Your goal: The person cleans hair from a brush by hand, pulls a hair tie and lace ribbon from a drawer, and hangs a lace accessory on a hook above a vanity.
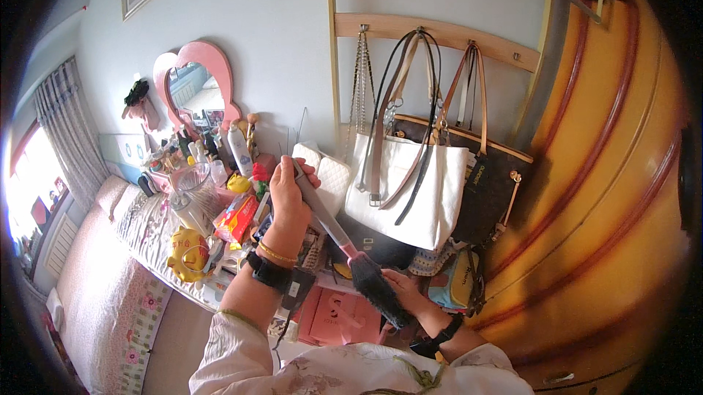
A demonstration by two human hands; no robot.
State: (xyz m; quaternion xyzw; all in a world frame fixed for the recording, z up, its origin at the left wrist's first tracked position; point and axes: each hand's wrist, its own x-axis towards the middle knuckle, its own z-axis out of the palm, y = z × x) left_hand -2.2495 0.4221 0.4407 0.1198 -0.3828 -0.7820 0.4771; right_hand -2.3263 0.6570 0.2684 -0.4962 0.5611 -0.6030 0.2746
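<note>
A duster with a grey handle, a pink collar and a dark bristled head [376, 286] slants across the middle of the view. Its upper handle end lies in my left hand [291, 192], with the fingers curled around it. My right hand [406, 292] is at the right side of the bristles; its fingers are partly hidden behind the head, so whether it grips them cannot be told. Behind the handle hang a white tote bag [403, 192] and a quilted white bag [328, 175].
A dark brown bag [486, 192] hangs at the right from a wooden hook rail [439, 38]. The cluttered dresser at left holds a pink heart-shaped mirror [224, 74], a golden piggy bank [184, 255], bottles and a red packet [237, 218]. Pink boxes [340, 315] stand below.
</note>
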